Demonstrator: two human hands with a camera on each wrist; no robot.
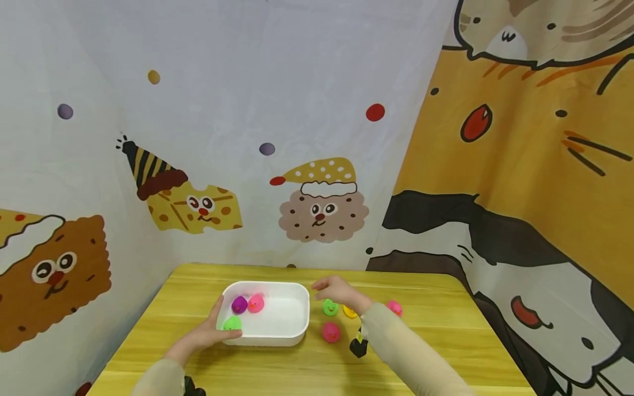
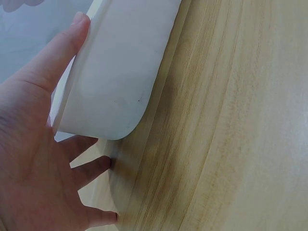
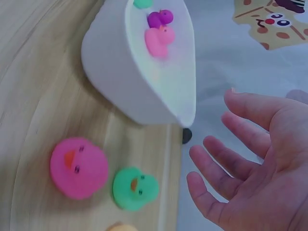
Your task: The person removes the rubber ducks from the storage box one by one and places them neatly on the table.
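A yellow wooden worktop [image 1: 426, 297] carries a white tub [image 1: 277, 335] holding three small toy ducks. The left hand [image 1: 205, 333] steadies the tub's near left corner, thumb on the rim, fingers [image 2: 91, 168] spread flat beside it. The right hand [image 1: 337, 290] hovers, fingers [image 3: 226, 159] relaxed and holding nothing, just above a green duck [image 1: 329, 307] lying right of the tub. To lift it well, probably pinch the duck's body, not its head.
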